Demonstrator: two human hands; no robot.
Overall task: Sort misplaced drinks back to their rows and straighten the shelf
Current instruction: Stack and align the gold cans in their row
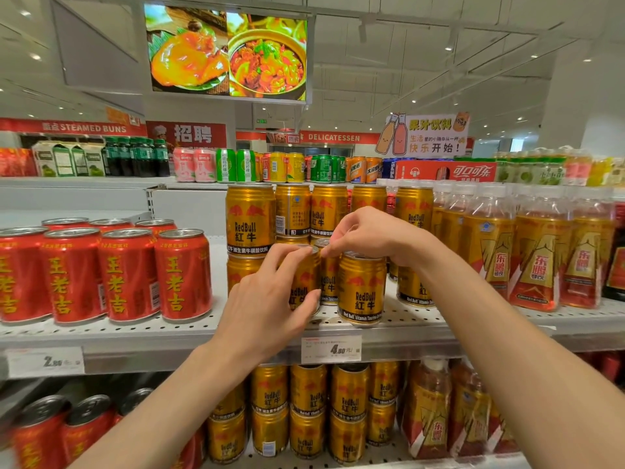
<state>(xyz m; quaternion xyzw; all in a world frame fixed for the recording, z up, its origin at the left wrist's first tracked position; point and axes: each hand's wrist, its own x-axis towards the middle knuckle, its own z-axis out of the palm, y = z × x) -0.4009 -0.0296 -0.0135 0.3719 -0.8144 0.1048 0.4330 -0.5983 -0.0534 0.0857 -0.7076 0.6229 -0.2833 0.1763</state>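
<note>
Left hand: the left hand (267,299) is wrapped around a gold, ribbed metal Red Bull can (304,282) standing upright on the shelf; the fingers are curled over its rim and the thumb is pressed on its front label.
Right hand: the right hand (368,236) is held above and just right of the left one, fingers bent downward; its fingertips (329,252) are pinched at the silver top of a second gold can (328,279), which is wedged directly behind the gripped can.
Beside the hands: a third gold Red Bull can (362,287), smooth and glossy with red bulls printed on it, is seen upright just right of the gripped can, under the right wrist.
Behind the hands: gold cans stacked two high (250,220) are seen past the fingers, cylinders with ribbed shoulders.
Surface: the cans are carried by a pale grey perforated metal shelf (422,321), with a white paper price tag (330,349) on its front edge below the hands.
Left of the left hand: red glossy herbal-tea cans with yellow characters and silver lids (128,275) are lined in rows, well apart from the gripped can.
Right of the right arm: clear plastic bottles with gold-and-red labels (537,258) are packed closely together.
Below the arms: more gold cans (307,411) are stacked on the lower shelf.
Far beyond the hands: a hanging screen showing food dishes (228,52) is seen overhead.
</note>
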